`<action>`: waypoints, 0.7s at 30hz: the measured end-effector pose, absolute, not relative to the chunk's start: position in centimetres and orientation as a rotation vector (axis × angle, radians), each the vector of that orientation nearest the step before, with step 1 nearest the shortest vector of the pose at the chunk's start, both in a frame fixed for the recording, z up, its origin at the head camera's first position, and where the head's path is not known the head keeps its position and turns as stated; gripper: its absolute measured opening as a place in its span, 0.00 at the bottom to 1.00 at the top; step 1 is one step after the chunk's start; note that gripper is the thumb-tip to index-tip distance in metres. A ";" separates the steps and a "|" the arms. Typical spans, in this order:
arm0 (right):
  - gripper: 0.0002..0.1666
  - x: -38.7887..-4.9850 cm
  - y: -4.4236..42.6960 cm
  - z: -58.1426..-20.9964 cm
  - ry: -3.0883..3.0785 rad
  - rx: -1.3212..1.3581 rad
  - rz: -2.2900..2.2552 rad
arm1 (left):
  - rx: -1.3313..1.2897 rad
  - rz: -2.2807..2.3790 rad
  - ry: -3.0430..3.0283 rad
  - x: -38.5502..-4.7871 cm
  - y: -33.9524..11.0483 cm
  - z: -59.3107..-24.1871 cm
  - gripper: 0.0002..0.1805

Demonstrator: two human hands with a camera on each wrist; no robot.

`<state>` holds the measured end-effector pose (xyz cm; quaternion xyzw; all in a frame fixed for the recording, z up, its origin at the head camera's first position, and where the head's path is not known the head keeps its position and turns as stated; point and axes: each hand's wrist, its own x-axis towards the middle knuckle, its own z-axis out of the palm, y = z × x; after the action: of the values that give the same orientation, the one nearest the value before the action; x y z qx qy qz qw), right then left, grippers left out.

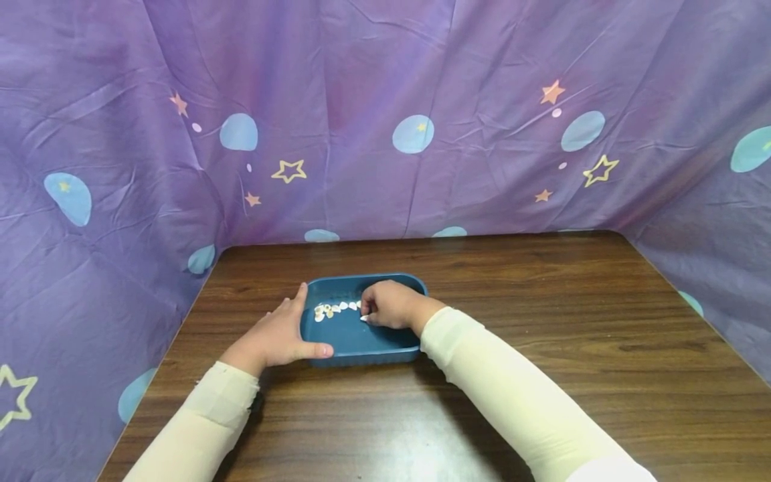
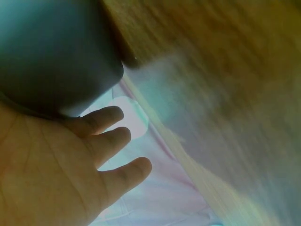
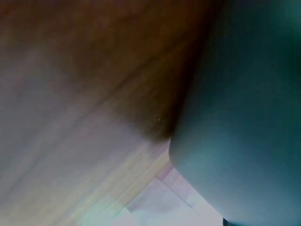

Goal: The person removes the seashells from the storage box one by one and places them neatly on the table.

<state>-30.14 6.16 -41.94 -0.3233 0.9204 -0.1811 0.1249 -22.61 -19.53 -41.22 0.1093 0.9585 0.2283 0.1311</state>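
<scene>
In the head view a blue plastic tub stands on the wooden table. A row of small whitish, shell-like pieces lies across its floor, bunched at the left end. My left hand rests against the tub's left side, its thumb stretched along the front rim. The left wrist view shows this hand's fingers spread and loosely straight beside the tub wall. Inside the tub, my right hand pinches a small white piece near the row's right end. The right wrist view shows only the tub's outside.
The brown wooden table extends around the tub on all sides. A purple curtain with stars and blue shapes hangs behind the table and along both sides.
</scene>
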 end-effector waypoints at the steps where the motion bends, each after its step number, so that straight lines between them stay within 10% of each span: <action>1: 0.05 -30.2 6.2 -42.0 2.682 -0.949 -0.549 | 0.320 0.667 2.783 -22.6 -19.5 -41.2 0.81; 21: 0.03 -30.0 7.1 -40.1 2.547 -0.892 -1.083 | 0.310 0.677 2.773 -22.6 -19.5 -41.3 0.82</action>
<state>-30.05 7.09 -40.14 -0.3048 0.8699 -0.3700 0.1165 -22.63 -19.53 -41.33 0.1071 0.9570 0.2335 0.1348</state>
